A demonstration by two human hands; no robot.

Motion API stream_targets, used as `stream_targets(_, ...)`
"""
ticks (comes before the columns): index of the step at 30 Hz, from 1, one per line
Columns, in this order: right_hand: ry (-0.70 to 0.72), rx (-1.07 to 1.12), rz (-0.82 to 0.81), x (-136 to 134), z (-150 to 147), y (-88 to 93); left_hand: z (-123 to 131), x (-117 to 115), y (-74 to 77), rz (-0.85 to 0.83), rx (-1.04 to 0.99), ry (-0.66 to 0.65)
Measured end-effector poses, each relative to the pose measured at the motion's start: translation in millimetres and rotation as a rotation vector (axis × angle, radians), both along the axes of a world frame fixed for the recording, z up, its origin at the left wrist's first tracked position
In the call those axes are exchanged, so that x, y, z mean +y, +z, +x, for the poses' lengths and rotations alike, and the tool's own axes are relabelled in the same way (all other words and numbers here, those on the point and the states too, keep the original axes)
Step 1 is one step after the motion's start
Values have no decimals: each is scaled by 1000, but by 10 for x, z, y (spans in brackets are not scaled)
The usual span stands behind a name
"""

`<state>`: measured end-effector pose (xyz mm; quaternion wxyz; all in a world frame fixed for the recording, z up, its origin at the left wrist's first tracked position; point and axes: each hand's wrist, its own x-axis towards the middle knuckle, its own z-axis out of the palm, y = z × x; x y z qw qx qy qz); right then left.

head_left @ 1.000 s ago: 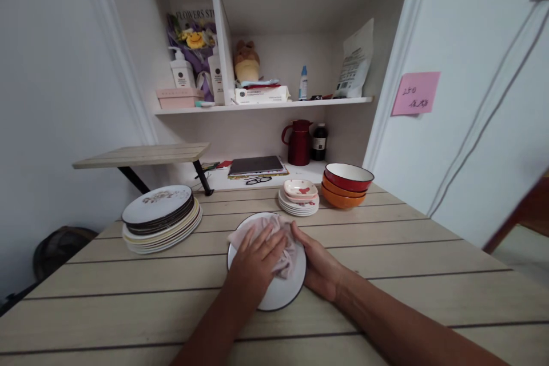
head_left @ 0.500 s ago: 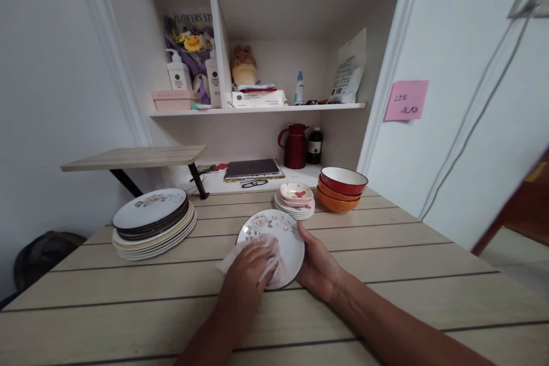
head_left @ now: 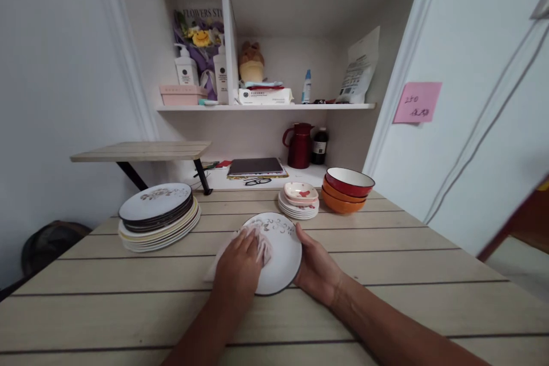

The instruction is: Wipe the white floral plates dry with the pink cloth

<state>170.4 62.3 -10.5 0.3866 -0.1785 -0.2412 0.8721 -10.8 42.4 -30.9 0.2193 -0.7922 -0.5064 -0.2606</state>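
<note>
A white plate [head_left: 281,257] with a dark rim and a grey floral pattern is tilted toward me above the table. My right hand [head_left: 319,269] grips its right edge, thumb on the rim and fingers behind. My left hand [head_left: 240,266] presses a thin pale wipe [head_left: 265,249] against the plate's left side, fingers bent over the cloth. Part of the wipe hangs past the plate's left edge. The hand and wipe cover some of the floral pattern.
Plates [head_left: 158,223] are stacked at left beside a small raised shelf [head_left: 141,151]. Small dishes [head_left: 299,203] and nested bowls [head_left: 346,190] stand behind the plate. Farther back are a laptop [head_left: 256,166], glasses [head_left: 258,181] and a red jug [head_left: 299,146].
My left hand and the wipe have slid left and slightly up across the plate. The right hand keeps its grip. The whole view has shifted a little.
</note>
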Motion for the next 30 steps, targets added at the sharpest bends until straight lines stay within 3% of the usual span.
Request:
stream_targets(4,-49,30,-6,24,25,1,74,-121,43,-31,-125,-121)
stream_targets(7,-3,27,-5,27,31,-18,170,-192,118,-160,-264,-270)
stream_targets(10,67,-1,-25,11,34,-22,227,-212,170,-306,-261,-380)
stream_targets(15,126,-68,-2,-58,10,42,237,-171,119,-332,-149,-380)
stream_targets(22,102,-34,90,-82,-35,69,238,-17,-99,-154,-156,-178)
stream_targets(30,61,-100,3,-60,-8,2,212,-217,176,-429,-48,-447)
